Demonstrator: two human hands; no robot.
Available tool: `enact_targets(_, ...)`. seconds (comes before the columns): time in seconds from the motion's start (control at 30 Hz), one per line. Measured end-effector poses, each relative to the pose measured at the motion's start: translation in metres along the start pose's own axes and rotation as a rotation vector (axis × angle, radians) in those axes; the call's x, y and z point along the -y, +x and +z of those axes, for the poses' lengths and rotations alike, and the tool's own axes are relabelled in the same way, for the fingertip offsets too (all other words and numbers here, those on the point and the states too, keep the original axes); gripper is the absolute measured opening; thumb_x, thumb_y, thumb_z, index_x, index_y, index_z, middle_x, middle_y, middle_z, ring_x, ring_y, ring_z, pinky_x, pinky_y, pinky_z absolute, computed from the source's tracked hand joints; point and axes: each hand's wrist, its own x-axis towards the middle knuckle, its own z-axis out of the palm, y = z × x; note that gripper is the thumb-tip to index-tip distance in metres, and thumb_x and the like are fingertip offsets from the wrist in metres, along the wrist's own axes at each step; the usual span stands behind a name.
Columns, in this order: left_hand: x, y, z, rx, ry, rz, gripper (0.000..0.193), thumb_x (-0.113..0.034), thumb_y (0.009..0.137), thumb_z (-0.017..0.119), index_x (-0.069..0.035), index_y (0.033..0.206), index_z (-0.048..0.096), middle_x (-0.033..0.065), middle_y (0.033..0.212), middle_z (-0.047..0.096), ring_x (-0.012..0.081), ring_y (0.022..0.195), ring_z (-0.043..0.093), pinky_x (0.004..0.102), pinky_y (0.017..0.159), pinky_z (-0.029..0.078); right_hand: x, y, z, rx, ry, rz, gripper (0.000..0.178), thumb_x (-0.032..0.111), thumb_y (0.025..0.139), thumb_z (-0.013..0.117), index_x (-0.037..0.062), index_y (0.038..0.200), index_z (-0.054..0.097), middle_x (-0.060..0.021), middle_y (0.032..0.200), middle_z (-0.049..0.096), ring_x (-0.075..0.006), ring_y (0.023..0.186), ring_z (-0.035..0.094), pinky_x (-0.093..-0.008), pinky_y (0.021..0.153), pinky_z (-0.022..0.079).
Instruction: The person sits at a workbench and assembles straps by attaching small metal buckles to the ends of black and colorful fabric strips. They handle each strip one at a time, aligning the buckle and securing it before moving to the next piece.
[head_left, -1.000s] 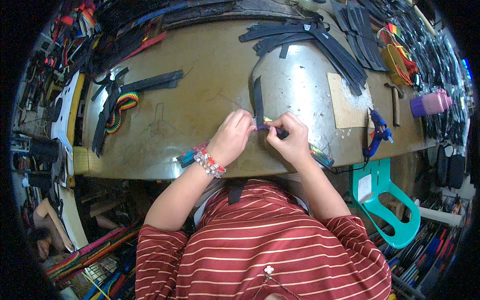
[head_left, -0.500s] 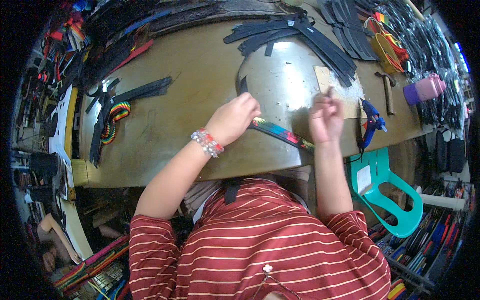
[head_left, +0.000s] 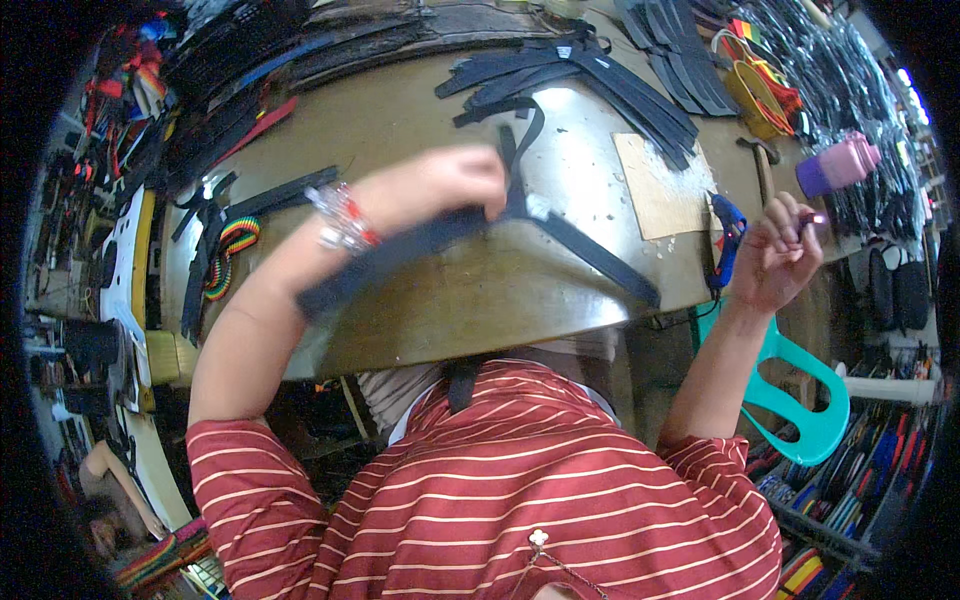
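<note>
My left hand [head_left: 455,182], smeared by motion, is closed on a black webbing strap [head_left: 400,252] above the middle of the table. One length of it hangs down to the left, and a narrower black loop rises behind the fingers. Another black length [head_left: 600,260] slants to the right over the tabletop. My right hand [head_left: 778,255] is raised at the table's right edge, its fingers pinching a small dark thing [head_left: 806,219] with a bright spot at its tip. It looks like a lighter, but most of it is hidden by the fingers.
Near my right hand are a blue glue gun [head_left: 728,240], a hammer [head_left: 765,170], a cardboard sheet [head_left: 650,190] and a pink-purple bottle [head_left: 840,166]. Black straps [head_left: 600,75] lie at the back; a striped strap roll [head_left: 228,255] lies left. A green stool [head_left: 815,400] stands below.
My left hand has moved left and up, swinging the strap; its colourful face no longer shows. My right hand has moved right, away from the strap, and a bright spot now shows at its fingertips.
</note>
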Motion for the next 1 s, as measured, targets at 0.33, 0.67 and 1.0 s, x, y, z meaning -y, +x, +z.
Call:
enact_targets(0.33, 0.025, -0.017, 0.045, -0.456, 0.221, -0.155, 0.017, -0.014, 0.085, 0.061, -0.005, 0.099, 0.064, 0.0091, 0.089, 0.059, 0.0184, 0.074, 0.061, 0.0289, 0.067, 0.051, -0.157, -0.042, -0.026, -0.314, -0.956, 0.444, 0.009, 0.005, 0.087, 0.055, -0.0024, 0.090, 0.057, -0.0090, 0.074, 0.060, -0.0127, 0.062, 0.060, -0.0268, 0.056, 0.052)
enact_targets(0.67, 0.055, 0.000, 0.113, -0.765, 0.084, -0.367, 0.014, -0.015, 0.084, 0.061, -0.001, 0.083, 0.059, 0.0100, 0.078, 0.054, 0.0190, 0.063, 0.056, 0.0303, 0.060, 0.047, -0.186, -0.064, -0.046, -0.090, -1.516, 0.444, 0.012, 0.009, 0.071, 0.064, -0.0002, 0.078, 0.063, -0.0092, 0.069, 0.060, -0.0141, 0.064, 0.060, -0.0286, 0.060, 0.048)
enact_targets(1.0, 0.016, -0.018, 0.085, -0.410, -0.404, -0.038, 0.014, -0.019, 0.086, 0.063, -0.006, 0.086, 0.060, 0.0003, 0.078, 0.056, 0.0119, 0.073, 0.055, 0.0289, 0.067, 0.046, -0.171, -0.055, -0.046, -0.388, -0.955, 0.490, 0.009, 0.002, 0.086, 0.051, -0.0022, 0.091, 0.056, -0.0081, 0.069, 0.060, -0.0129, 0.059, 0.059, -0.0236, 0.050, 0.048)
